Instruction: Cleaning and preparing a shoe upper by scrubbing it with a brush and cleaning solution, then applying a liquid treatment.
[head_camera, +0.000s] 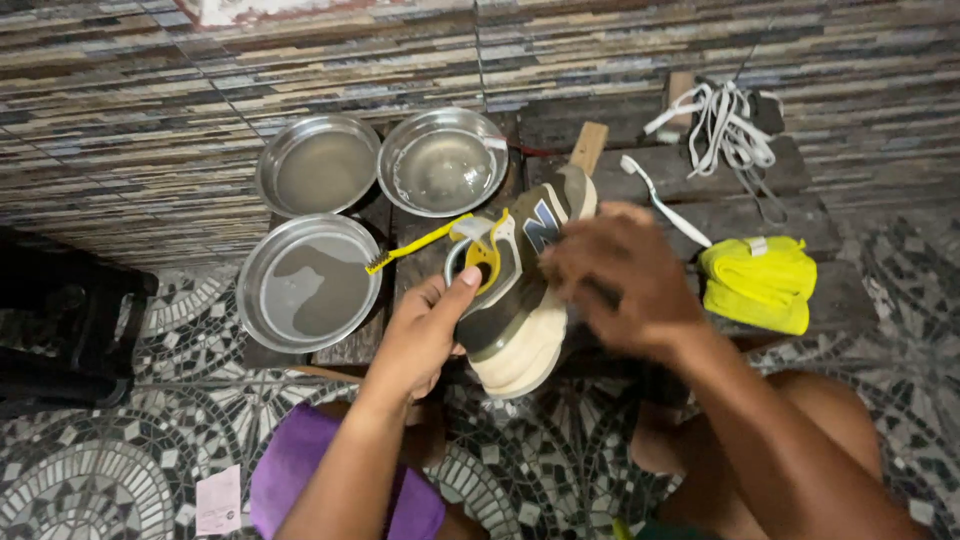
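We've got the sneaker (520, 290) up off the bench, tilted, toe pointing away toward the wall, cream sole facing down and toward us. Olive-brown upper, blue side patch, yellow lining at the heel opening.

Our left hand (425, 335) is clamped on the heel end — thumb pressed at the collar, fingers wrapped underneath. Our right hand (625, 275) lies over the side of the shoe near the midfoot; it's motion-blurred, so we can't tell whether it's closed on anything or just pressing on the upper.

Around it:
- three round metal basins on the wooden bench (690, 175) — two at the back (318, 165) (442, 160), one nearer (308, 282), all holding murky water
- yellow toothbrush (415, 244) lying between the near basin and the shoe, bristle end by the basin rim
- white toothbrush (662, 200) on the bench just past our right hand
- folded yellow cloth (758, 282) to the right, near the bench edge
- white shoelaces (725, 125) bunched at the back right, against the striped tile wall

Purple cloth (300, 470) sits on our lap below the left forearm — mosaic floor underneath.
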